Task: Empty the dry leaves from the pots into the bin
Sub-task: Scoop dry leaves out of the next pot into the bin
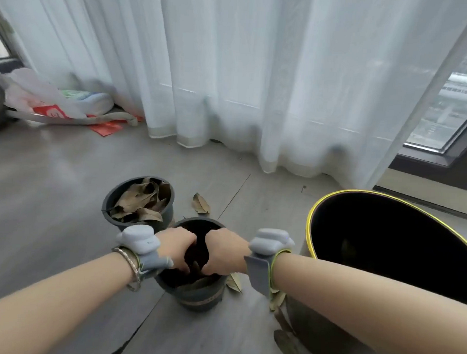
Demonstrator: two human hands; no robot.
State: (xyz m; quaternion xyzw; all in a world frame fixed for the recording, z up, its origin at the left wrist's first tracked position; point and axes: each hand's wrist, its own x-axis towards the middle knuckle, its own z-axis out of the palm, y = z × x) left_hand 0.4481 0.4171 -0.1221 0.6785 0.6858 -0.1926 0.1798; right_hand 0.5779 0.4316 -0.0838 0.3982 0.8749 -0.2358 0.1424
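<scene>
Both hands, left hand (177,248) and right hand (225,251), reach into the near pot (198,293); fingers hidden, grasp unclear. We should gather leaves firmly before lifting toward the bin (312,220), just right.

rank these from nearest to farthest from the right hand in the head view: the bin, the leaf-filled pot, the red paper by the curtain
Measured from the right hand, which is inside the near pot:
1. The bin, just to its right.
2. The leaf-filled pot, behind and to the left.
3. The red paper, far back left by the curtain.
</scene>
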